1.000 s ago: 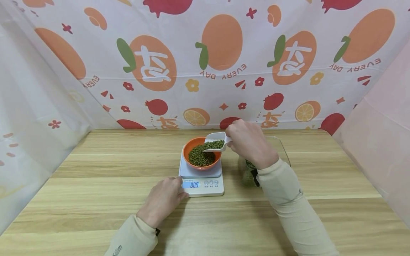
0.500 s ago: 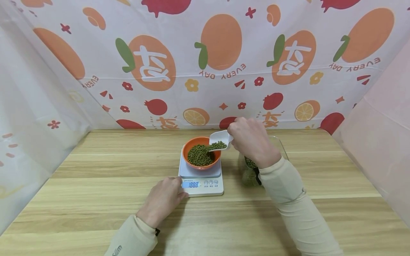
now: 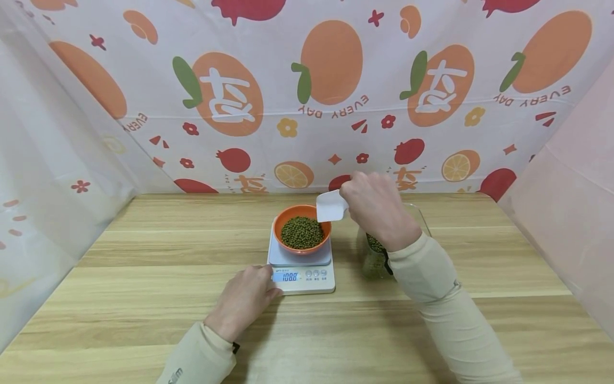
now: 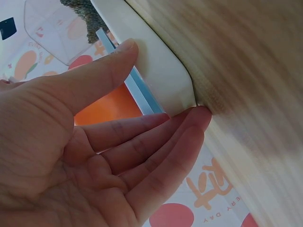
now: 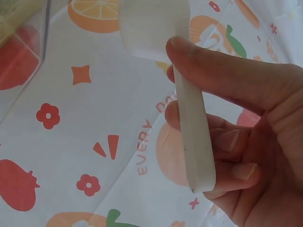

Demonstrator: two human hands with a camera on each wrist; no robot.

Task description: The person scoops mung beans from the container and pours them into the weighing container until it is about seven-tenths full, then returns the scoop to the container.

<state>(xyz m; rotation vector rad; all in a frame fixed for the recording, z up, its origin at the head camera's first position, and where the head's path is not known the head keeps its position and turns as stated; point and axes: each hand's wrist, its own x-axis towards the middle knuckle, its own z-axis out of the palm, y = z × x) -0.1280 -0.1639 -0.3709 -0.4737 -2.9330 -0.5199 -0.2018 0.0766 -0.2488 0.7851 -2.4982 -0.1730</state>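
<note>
A white scoop is tipped over the right rim of an orange bowl; its inside is turned out of sight. My right hand grips its handle, thumb along one side and fingers round the other. Green mung beans lie heaped in the bowl. Under the bowl is a white kitchen scale, its lit display seeming to read 108.8. My left hand holds the scale's near left corner, with the thumb and fingertips against its edges.
Right of the scale, partly behind my right forearm, stands a clear container with more mung beans in it. A wooden table carries everything. Fruit-printed curtain closes off the back and sides.
The scoop has tilted further and moved slightly right and up, and the beans seen in it are out of sight. The display has changed from 88.9. My left hand stays put.
</note>
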